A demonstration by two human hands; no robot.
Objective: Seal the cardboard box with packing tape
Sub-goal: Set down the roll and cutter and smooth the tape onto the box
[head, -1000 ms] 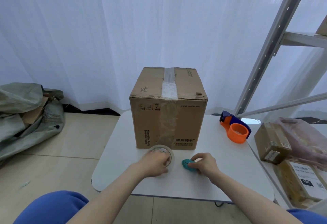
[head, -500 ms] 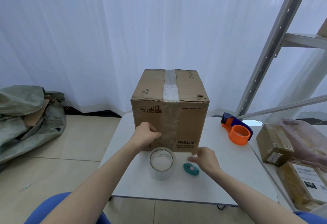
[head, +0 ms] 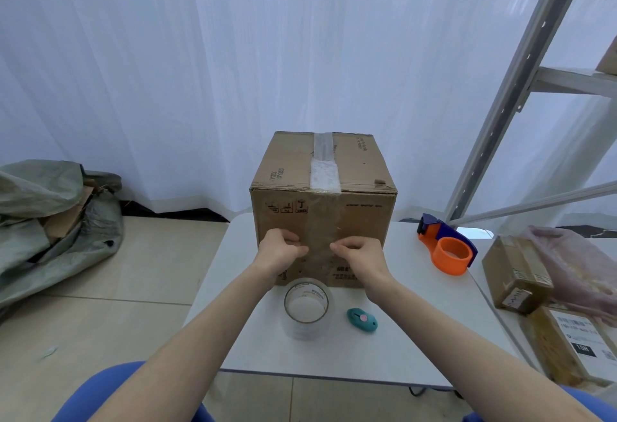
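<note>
A brown cardboard box (head: 357,168) stands at the back of the white table (head: 400,338), with a strip of clear tape (head: 323,171) along its top seam and down its front face. My left hand (head: 278,251) and my right hand (head: 362,254) rest against the front face, one at each edge of the strip, fingers curled and thumbs on the cardboard. A roll of clear packing tape (head: 306,328) stands upright on the table just below my hands. A small teal cutter (head: 362,320) lies to its right.
An orange and blue tape dispenser (head: 447,251) sits at the table's right side. Brown parcels (head: 516,274) and a pinkish translucent bag (head: 574,268) lie further right, under a metal shelf frame (head: 521,88). A grey-green sack (head: 50,221) lies on the floor at left.
My left hand has let go of the tape roll and my right hand of the cutter. Both have risen to the box's front face, beside the tape strip.
</note>
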